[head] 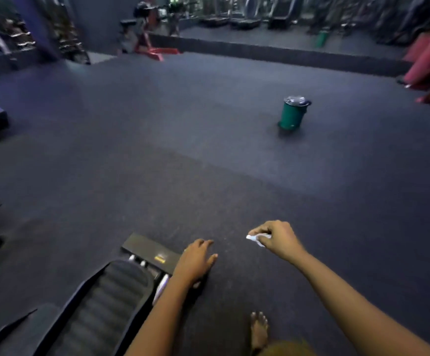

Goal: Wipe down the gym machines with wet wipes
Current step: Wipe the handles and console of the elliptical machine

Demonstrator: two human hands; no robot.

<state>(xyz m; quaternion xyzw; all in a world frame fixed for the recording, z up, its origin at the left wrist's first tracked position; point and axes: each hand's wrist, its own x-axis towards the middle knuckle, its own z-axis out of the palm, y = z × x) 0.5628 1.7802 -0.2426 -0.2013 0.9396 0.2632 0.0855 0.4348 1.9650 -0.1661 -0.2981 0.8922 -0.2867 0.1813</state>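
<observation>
Right hand (278, 240) curled, pinching 1 balled wipe (256, 238) above floor. Left hand (196, 260) loose, empty, at bench (106, 304) end. Risk: bunched wipe may smear rather than clean; bin (293, 114) well apart.

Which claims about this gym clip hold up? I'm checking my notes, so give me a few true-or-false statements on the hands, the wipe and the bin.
1. The right hand pinches a crumpled white wipe. True.
2. The left hand holds a second wipe. False: its fingers are spread and hold nothing.
3. The green bin stands on the floor beyond both hands. True.
4. The wipe is pressed onto the black padded bench. False: it is held above the floor, to the right of the bench.
5. The person wears shoes. False: a bare foot shows near the bottom edge.
</observation>
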